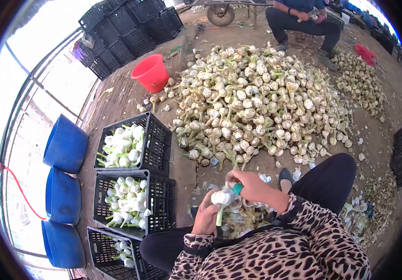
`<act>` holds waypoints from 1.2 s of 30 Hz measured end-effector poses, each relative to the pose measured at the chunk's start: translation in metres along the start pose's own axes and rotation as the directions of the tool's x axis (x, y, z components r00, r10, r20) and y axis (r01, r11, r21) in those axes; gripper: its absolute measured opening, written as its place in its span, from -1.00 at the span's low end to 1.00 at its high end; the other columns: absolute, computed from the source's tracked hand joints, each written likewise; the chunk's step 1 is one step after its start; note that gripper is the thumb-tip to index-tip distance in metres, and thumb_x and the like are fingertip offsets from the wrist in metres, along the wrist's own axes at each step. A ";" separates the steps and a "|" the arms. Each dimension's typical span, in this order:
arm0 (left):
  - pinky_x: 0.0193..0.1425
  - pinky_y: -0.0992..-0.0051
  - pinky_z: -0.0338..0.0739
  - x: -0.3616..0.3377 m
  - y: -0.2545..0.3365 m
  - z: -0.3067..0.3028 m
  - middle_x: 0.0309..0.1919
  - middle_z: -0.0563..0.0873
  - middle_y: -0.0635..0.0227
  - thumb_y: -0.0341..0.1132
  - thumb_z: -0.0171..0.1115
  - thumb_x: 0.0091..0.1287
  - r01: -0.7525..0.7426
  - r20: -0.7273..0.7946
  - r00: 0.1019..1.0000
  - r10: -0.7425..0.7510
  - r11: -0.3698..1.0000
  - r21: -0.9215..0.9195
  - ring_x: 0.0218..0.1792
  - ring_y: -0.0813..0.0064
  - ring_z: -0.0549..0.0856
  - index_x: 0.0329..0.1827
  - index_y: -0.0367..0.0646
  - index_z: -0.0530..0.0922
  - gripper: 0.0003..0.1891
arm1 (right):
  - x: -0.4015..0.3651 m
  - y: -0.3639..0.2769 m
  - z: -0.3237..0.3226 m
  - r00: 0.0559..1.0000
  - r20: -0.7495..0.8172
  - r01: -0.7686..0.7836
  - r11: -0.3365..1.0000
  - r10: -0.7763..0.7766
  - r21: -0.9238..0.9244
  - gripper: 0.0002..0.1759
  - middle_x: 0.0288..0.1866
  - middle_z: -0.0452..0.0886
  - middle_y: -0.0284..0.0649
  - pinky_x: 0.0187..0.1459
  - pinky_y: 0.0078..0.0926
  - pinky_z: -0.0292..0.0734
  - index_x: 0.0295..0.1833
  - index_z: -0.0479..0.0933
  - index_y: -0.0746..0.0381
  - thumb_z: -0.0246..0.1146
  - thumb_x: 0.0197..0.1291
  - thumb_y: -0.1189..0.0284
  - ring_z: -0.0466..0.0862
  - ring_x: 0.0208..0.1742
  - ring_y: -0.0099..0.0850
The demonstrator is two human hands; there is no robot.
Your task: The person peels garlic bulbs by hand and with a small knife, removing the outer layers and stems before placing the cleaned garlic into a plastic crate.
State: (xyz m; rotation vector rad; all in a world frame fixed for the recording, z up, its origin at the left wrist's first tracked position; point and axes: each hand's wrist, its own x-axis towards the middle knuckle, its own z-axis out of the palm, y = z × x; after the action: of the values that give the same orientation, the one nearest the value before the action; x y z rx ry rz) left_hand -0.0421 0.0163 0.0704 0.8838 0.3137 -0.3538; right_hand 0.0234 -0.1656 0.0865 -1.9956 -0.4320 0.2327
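The bulb (221,198) was found above the person's lap, held between the fingers of the left hand (205,218), its stem (219,217) hanging downward. The right hand (253,189) was curled close against the bulb's far side, with a green item (237,188) at its fingers; whether that item was a tool or a finger wrap, and whether the hand gripped it, could not be told.

In this inspector's judgement, the step in hand was the cleaning of loose outer skin. It called for a steady hold low on the bulb, the stem left unbent, light strokes away from the left thumb, and slow turning so that no clove was bared.

The heap (261,100) lay ahead on the ground, with a red bucket (151,74) at its edge. To the left stood an upper crate (161,147) and a middle crate (163,201), both well filled, and a lower crate (99,252) holding few bulbs. The left knee (156,247) lay close beside the lower crate and could hamper reaching it. Waste (244,218) lay beneath the hands. A co-worker (301,25) sat beyond the heap.
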 end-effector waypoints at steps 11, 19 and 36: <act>0.11 0.53 0.42 0.000 -0.001 -0.004 0.05 0.50 0.28 -0.64 0.15 0.06 -0.104 0.082 0.993 0.081 0.940 0.325 0.05 0.46 0.53 0.23 -0.24 0.26 -0.41 | -0.004 0.018 0.012 0.992 -0.070 0.114 0.989 -0.107 0.099 -0.86 -0.28 0.54 -0.06 -0.23 -0.33 0.45 -0.20 0.48 0.31 0.20 0.15 0.48 0.56 -0.25 -0.13; 0.18 0.50 0.36 0.003 -0.004 -0.007 0.13 0.42 0.25 -0.68 0.10 0.02 -0.170 0.080 0.985 0.152 0.939 0.300 0.13 0.46 0.47 0.26 -0.24 0.18 -0.34 | -0.002 0.024 0.014 0.951 0.177 -0.308 0.780 0.252 0.546 -0.74 -0.09 0.60 -0.10 -0.13 -0.29 0.48 -0.03 0.43 0.31 0.20 0.22 0.42 0.61 -0.08 -0.28; -0.02 0.27 0.51 0.009 -0.017 -0.003 -0.01 0.54 0.02 -0.35 0.42 0.00 -0.247 0.229 0.868 0.440 -0.015 0.969 0.00 0.02 0.60 0.17 -0.19 0.32 -0.36 | -0.016 -0.002 0.019 0.993 0.078 0.063 0.945 -0.093 0.322 -0.77 -0.29 0.64 -0.14 -0.19 -0.42 0.48 -0.13 0.58 0.26 0.28 0.02 0.59 0.62 -0.26 -0.30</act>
State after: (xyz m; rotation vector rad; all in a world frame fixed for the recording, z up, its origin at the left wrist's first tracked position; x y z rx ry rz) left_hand -0.0415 0.0070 0.0534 2.4011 -0.1276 0.0715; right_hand 0.0015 -0.1561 0.0794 -1.6511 -0.4983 0.3253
